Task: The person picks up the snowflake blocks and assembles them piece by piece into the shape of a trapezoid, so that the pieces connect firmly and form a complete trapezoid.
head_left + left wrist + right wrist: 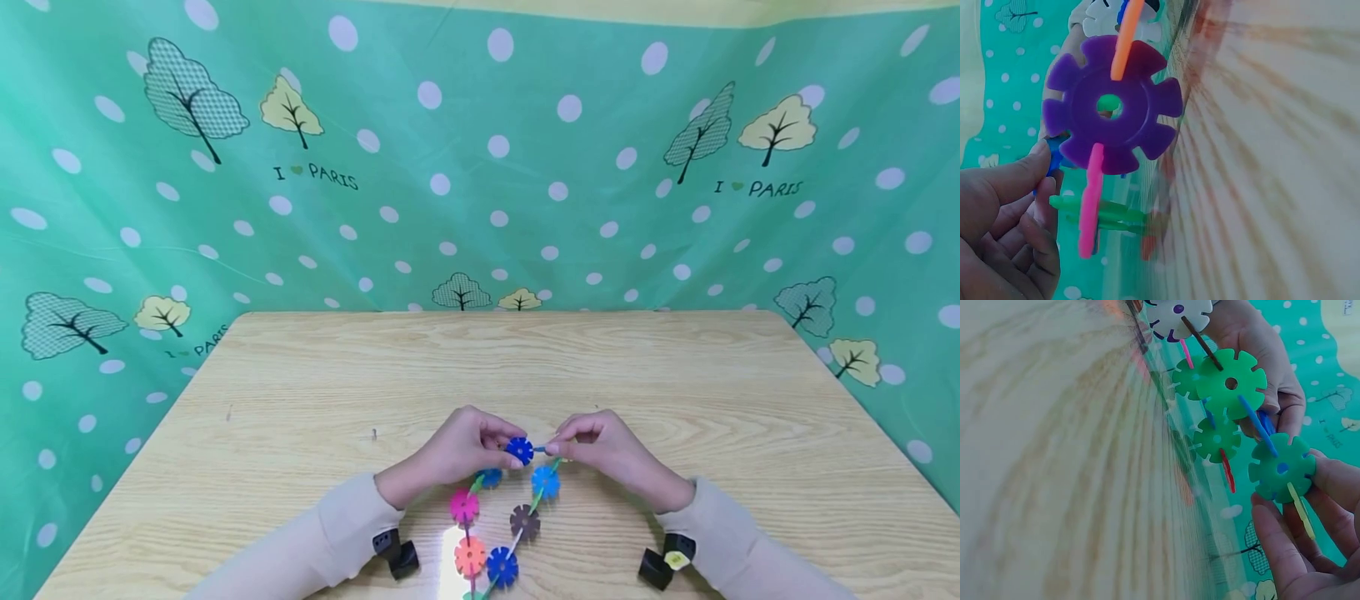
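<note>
A chain of slotted, flower-shaped plastic discs in many colours hangs between the two hands above the tabletop. My left hand (461, 446) pinches a dark blue disc (520, 451) between thumb and fingers. Close by on the right, my right hand (606, 450) grips a disc at the chain's end; in the right wrist view it looks like a green disc (1282, 467), with a yellow disc (1301, 512) slotted in edge-on. A thin blue edge shows between the hands; whether it joins the dark blue disc is unclear. Nearer the left wrist camera hangs a purple disc (1113, 106).
Two strands of the chain run toward the front edge, with a pink disc (464, 506), an orange disc (470, 556) and a brown disc (525, 522) among them. Beneath lies a wooden table (300, 375). A green dotted curtain (495, 192) hangs behind it.
</note>
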The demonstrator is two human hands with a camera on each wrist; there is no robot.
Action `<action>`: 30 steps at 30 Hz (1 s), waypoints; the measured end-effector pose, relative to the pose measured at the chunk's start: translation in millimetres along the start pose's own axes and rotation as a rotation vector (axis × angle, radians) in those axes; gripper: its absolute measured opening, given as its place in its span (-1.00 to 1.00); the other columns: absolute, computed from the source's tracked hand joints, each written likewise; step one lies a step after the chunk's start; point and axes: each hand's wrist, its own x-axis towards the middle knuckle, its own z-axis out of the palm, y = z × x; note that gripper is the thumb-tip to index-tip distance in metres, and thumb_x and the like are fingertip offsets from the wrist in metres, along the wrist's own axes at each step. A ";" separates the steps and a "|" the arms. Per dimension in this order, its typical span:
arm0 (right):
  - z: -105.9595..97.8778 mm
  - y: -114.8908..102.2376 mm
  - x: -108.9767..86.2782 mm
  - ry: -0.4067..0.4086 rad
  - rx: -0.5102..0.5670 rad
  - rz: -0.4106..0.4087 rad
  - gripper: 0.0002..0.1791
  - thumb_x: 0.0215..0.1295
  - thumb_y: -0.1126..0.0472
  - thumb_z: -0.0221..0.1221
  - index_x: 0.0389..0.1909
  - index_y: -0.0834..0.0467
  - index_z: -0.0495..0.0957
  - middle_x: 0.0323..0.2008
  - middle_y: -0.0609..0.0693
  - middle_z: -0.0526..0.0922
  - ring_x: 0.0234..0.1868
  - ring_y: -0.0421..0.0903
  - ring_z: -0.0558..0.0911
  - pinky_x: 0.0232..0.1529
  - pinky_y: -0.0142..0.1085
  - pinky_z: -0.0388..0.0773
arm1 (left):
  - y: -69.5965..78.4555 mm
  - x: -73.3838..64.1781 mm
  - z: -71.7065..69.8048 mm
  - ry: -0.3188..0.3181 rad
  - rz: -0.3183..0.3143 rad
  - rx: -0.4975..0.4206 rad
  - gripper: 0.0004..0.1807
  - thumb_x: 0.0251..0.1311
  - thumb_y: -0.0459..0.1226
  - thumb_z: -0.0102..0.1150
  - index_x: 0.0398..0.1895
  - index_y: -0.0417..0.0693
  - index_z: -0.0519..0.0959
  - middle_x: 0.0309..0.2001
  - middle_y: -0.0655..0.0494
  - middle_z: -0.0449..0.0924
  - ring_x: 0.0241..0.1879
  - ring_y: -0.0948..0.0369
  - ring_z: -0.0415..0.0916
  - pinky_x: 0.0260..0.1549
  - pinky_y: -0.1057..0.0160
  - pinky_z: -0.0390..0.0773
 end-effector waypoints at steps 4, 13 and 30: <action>0.0 0.8 -0.5 -0.011 0.017 -0.019 -0.77 0.16 0.26 0.28 -0.33 0.41 0.63 -0.34 0.00 0.71 -0.29 -0.09 0.65 -0.26 -0.33 0.60 | 0.6 1.3 1.4 -0.009 -0.005 -0.023 -0.66 0.00 -0.30 0.39 -0.10 -0.17 0.65 -0.50 0.23 0.64 -0.60 0.28 0.50 -0.61 0.41 0.51; 0.2 -1.0 -0.3 0.000 0.006 0.025 -0.77 0.11 0.29 0.31 -0.29 0.39 0.64 -0.27 0.20 0.70 -0.28 -0.01 0.68 -0.27 -0.35 0.61 | 1.3 4.2 4.3 -0.025 -0.051 -0.158 -0.68 0.01 -0.37 0.36 -0.11 -0.22 0.65 -0.45 0.08 0.68 -0.46 0.11 0.63 -0.48 0.31 0.63; 3.3 1.7 -0.7 0.020 0.015 0.054 -0.80 0.07 0.34 0.32 -0.33 0.42 0.64 -0.27 0.22 0.70 -0.28 -0.17 0.67 -0.30 -0.38 0.61 | -0.2 9.1 5.9 -0.051 -0.216 -0.451 -0.73 0.03 -0.50 0.27 -0.14 -0.35 0.62 -0.43 -0.14 0.68 -0.50 0.23 0.64 -0.42 0.23 0.66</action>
